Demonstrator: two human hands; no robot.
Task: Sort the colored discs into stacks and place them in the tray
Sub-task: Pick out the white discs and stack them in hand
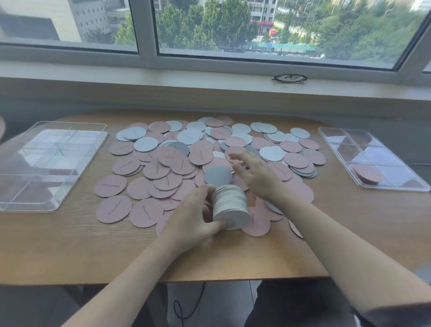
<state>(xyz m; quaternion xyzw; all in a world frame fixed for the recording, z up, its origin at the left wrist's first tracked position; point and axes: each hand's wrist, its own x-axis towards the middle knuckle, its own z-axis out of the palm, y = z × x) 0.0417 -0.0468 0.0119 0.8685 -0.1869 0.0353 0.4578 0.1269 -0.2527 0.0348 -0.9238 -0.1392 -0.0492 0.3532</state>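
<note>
Grey stack [230, 204] in the left hand [194, 221], held on its side over the pile [209, 158] at the near-middle of the bench [65, 244].

The left grip curls round the stack; the right hand [257, 174] hovers slack-fingered over the discs, holding nothing. To do this step well, I'd take only grey discs, square each against the stack's end, and keep the left squeeze firm — loose edges would slip. Two clear trays — left [44, 166] and right [372, 156], the right with one pink stack [366, 174]; loose discs are too many to count.

Grey disc stack [230, 207] tilted, pink and grey discs [160, 165] scattered, clear tray [407, 179]
</note>
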